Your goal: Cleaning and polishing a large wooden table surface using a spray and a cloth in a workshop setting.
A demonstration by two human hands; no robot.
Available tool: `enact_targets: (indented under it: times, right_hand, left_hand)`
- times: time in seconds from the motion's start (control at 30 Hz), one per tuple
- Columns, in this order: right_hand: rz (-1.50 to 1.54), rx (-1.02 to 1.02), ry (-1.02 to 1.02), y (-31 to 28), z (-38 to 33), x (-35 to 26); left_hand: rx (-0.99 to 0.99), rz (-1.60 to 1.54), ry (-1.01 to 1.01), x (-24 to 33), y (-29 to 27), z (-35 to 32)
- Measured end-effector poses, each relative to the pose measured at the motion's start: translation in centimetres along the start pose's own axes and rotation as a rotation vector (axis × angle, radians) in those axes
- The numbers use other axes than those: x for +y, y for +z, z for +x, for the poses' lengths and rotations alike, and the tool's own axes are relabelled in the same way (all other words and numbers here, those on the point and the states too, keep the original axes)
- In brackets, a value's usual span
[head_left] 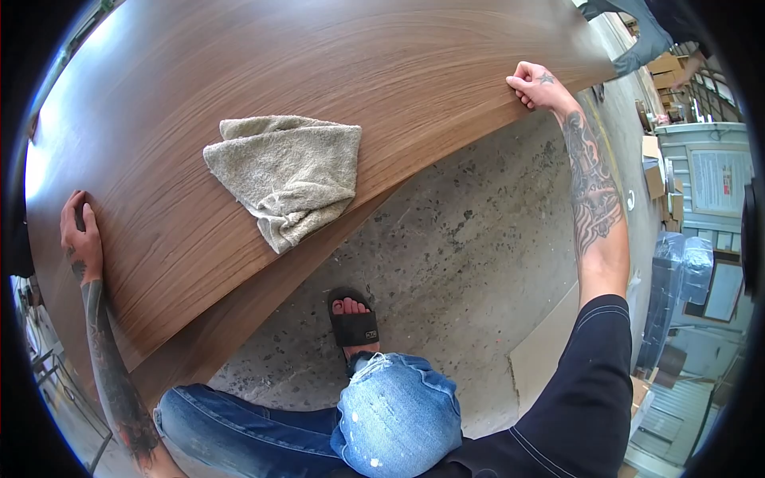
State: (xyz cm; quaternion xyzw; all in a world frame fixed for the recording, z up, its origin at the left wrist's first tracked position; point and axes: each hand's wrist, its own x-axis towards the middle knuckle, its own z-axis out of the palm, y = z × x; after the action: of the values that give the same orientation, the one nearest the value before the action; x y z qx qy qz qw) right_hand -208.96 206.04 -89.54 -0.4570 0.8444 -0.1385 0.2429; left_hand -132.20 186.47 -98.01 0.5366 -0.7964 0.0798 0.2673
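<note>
A broad brown wood-grain tabletop (414,95) spreads out before me. On it, close to the near edge, lies a folded, crumpled beige towel (291,163), with neither hand on it. My left hand (82,239) rests on the tabletop toward its left end, thumb apart from the fingers. Over at the near edge on the right, my right hand (539,86) is closed, thumb pressed against curled fingers. Whatever it may hold is too small or hidden to make out.
Below the tabletop is a speckled concrete floor (470,215) with my sandalled foot (353,323) on it. Another person's leg (641,40) stands beyond the far right corner. Cardboard boxes (653,171) and a plastic-wrapped bundle (669,279) are on the right.
</note>
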Motion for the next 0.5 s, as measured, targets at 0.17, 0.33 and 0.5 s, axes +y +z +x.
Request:
enact_targets:
  times: [0.17, 0.33, 0.5]
  right_hand:
    - [-0.26, 0.231, -0.2, 0.7, -0.5, 1.4]
    - [-0.26, 0.274, -0.43, 4.4, -6.6, -0.7]
    - [-0.434, 0.608, -0.407, 8.4, -10.1, 1.0]
  left_hand:
    - [0.001, -0.026, -0.001, 0.6, 1.2, -0.1]
    - [0.005, -0.016, 0.033, -0.7, 0.6, 0.1]
    - [0.032, -0.04, 0.032, -1.1, 1.1, 0.0]
